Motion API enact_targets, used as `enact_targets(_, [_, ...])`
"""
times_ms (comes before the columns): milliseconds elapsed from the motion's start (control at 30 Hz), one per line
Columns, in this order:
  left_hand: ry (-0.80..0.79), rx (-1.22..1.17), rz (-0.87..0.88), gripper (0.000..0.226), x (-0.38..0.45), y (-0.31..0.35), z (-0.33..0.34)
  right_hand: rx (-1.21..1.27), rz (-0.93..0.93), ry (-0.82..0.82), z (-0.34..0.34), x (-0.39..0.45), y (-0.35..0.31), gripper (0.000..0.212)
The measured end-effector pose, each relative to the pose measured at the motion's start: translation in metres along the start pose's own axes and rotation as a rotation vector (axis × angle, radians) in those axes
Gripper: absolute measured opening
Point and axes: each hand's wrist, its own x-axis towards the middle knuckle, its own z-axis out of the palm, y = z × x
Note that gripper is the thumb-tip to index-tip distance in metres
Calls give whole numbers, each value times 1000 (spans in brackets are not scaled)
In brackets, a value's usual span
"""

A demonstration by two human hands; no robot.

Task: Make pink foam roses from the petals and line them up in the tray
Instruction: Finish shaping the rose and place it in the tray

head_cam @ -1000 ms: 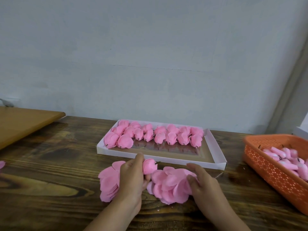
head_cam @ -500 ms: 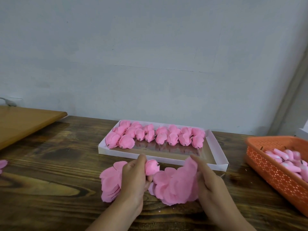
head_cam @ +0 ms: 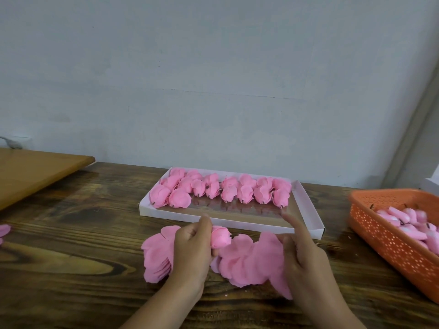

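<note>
My left hand (head_cam: 193,248) grips a small pink foam rosebud (head_cam: 220,236) just in front of the white tray (head_cam: 308,210). My right hand (head_cam: 303,254) pinches a large pink petal (head_cam: 267,255) lifted off the petal pile (head_cam: 237,260) on the table, with its index finger pointing up. A second stack of petals (head_cam: 156,255) lies left of my left hand. In the tray, several finished pink roses (head_cam: 221,188) stand in two rows along the far side.
An orange perforated basket (head_cam: 389,243) with several pale pink buds stands at the right. A lighter wooden board (head_cam: 35,169) lies at the far left. A few loose petals (head_cam: 3,231) lie at the left edge. The wall is close behind the tray.
My right hand has lifted a petal off the pile and raised it toward the bud. My left hand keeps the bud in nearly the same place.
</note>
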Motion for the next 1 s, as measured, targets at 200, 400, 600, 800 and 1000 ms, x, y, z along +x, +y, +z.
enact_targets(200, [13,-16,-11,52,0,-1,1,128,200,11,4,10,13,41])
enact_targets(400, [8,6,-12,54,0,1,0,144,392,-49,5,17,21,33])
enact_targets(600, [-4,8,2,54,-2,2,0,-11,250,-85,-2,14,10,23])
enact_targets(800, [2,-10,-11,53,1,-1,0,21,162,-32,-14,15,3,15])
enact_targets(1000, [13,-28,-18,51,3,-5,1,240,295,-6,-26,19,1,18])
